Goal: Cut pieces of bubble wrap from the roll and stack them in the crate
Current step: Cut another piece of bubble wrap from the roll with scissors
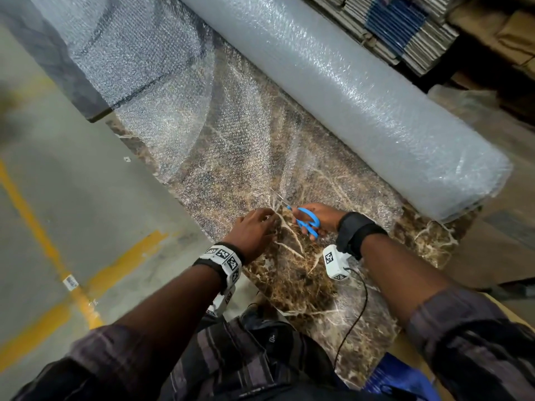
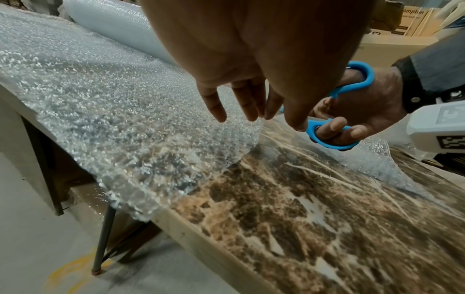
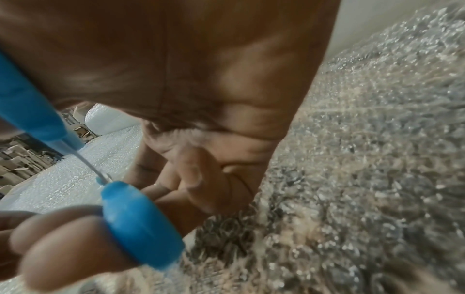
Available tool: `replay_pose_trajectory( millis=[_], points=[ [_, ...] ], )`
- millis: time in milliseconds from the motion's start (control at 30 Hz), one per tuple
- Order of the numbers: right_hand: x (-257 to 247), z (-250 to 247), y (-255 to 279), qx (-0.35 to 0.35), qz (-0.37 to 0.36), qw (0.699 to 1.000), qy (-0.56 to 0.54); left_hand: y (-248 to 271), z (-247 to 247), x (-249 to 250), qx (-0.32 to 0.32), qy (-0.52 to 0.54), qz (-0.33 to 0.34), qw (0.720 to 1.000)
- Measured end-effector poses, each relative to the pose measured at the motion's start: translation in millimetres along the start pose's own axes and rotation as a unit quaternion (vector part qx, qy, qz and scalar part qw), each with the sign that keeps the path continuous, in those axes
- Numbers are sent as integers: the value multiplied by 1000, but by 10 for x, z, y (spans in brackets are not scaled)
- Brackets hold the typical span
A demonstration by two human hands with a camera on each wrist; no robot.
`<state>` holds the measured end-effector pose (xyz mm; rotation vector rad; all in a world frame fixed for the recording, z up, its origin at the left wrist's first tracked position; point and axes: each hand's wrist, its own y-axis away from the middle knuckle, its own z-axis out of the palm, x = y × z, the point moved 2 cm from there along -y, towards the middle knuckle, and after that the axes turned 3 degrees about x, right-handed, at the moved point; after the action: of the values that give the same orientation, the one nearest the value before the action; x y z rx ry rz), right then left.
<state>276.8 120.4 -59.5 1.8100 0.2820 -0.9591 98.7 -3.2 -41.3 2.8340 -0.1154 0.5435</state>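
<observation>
A big roll of bubble wrap (image 1: 347, 96) lies across the far side of the marble-patterned table (image 1: 304, 285). Its unrolled sheet (image 1: 179, 111) covers the table and hangs over the left edge. My left hand (image 1: 267, 217) pinches the sheet's cut edge (image 2: 241, 139), and creases fan out from the fingertips (image 2: 251, 111). Just to the right, my right hand (image 1: 321, 218) grips blue-handled scissors (image 1: 308, 221), blades pointing away into the wrap beside the left fingertips. Up close, the scissor handle (image 3: 141, 224) sits on my right fingers (image 3: 62, 238). No crate is recognisable.
Stacks of flattened cardboard (image 1: 419, 30) stand behind the roll at the top right. Grey floor with yellow lines (image 1: 43, 227) runs along the table's left side. A blue object (image 1: 399, 380) shows at the bottom right. A thin table leg (image 2: 103, 238) stands under the near-left corner.
</observation>
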Motion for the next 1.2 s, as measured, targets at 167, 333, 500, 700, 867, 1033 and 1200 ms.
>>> replay_pose_trajectory(
  millis=[167, 333, 500, 700, 867, 1033, 1200],
  points=[
    [30, -22, 7, 14, -4, 1000, -7, 23, 19, -29, -6, 2, 0, 1000],
    [-54, -2, 24, 9, -10, 1000, 1, 26, 16, -36, -1, 9, 0, 1000],
    [-120, 15, -17, 8, -3, 1000, 3, 27, 9, -25, 16, 14, 4, 1000],
    [-174, -2, -103, 25, 0, 999, 21, 28, 5, -24, 26, 15, 16, 999],
    [-156, -27, -126, 42, 21, 999, 2, 20, 30, -50, 17, 35, 18, 999],
    [-118, 27, -136, 48, 14, 999, -14, 59, 52, -45, 12, 59, 15, 998],
    [-184, 71, -121, 36, 18, 999, -17, 64, 45, -48, 10, 78, 10, 997]
  ],
)
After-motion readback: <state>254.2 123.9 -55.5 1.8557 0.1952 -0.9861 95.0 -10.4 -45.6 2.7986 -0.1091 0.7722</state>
